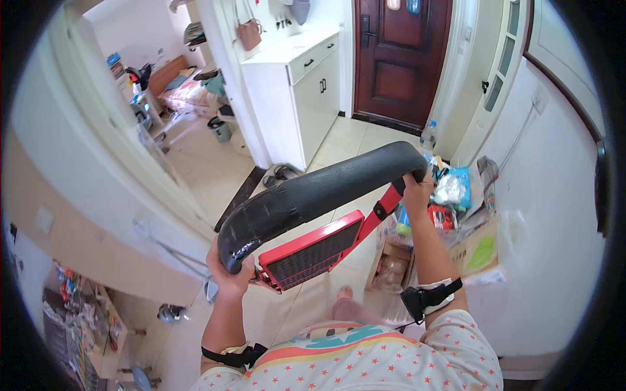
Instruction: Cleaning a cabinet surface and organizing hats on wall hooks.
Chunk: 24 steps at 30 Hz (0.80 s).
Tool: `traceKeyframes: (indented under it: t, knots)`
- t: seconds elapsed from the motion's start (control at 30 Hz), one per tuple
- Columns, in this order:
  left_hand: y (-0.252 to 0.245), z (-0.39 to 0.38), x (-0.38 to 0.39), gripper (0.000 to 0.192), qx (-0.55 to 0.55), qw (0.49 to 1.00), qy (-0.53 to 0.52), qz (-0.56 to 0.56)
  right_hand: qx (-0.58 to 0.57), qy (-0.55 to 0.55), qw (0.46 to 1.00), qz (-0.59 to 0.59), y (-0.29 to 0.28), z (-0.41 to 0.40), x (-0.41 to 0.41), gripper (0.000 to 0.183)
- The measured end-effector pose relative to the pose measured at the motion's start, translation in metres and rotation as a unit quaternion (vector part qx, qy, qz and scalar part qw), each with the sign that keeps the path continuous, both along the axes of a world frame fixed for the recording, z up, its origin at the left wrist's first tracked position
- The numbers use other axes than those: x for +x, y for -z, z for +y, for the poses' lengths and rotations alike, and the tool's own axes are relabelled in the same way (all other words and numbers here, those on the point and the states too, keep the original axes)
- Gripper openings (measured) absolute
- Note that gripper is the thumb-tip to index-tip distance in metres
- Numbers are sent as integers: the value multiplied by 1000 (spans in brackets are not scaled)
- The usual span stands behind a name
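Note:
A red metal folding step stool, with a ribbed black tread and a thick black padded top rail, is held up in front of my body. My left hand is closed around the lower left end of the frame, by the rail's bend. At the right, my right hand grips the other end, just under the rail's curve. The rail slants upward to the right, and the red side bar runs down from my right hand to the tread. Parts of my fingers are hidden behind the rail.
Cartons and bags line the right wall beside a plastic bottle. A white cabinet stands ahead, near a dark red door. Shoes lie by the cabinet. A cluttered wooden table is at lower left.

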<state>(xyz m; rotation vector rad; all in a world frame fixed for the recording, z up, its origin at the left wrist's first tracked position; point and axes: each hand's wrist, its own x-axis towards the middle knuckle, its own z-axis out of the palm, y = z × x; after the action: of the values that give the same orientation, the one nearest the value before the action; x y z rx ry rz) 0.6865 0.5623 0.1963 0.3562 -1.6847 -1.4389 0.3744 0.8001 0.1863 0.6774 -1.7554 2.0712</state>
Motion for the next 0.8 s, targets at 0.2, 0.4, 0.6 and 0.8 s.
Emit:
traceKeyframes:
  t: [0.2,0.4,0.6,0.8]
  knots:
    - [10,-49,-181,42,-6,999,49,3,30,50,998,22,4,-29,-165,47]
    - [16,-79,-343,40,-21,998,54,-1,73,87,992,51,3,-52,-323,35]
    - [29,-113,-502,39,-25,995,97,31,64,98,993,7,7,-62,-457,45]
    - [34,-129,-654,33,-47,985,163,-10,81,154,985,6,32,-52,-582,48]
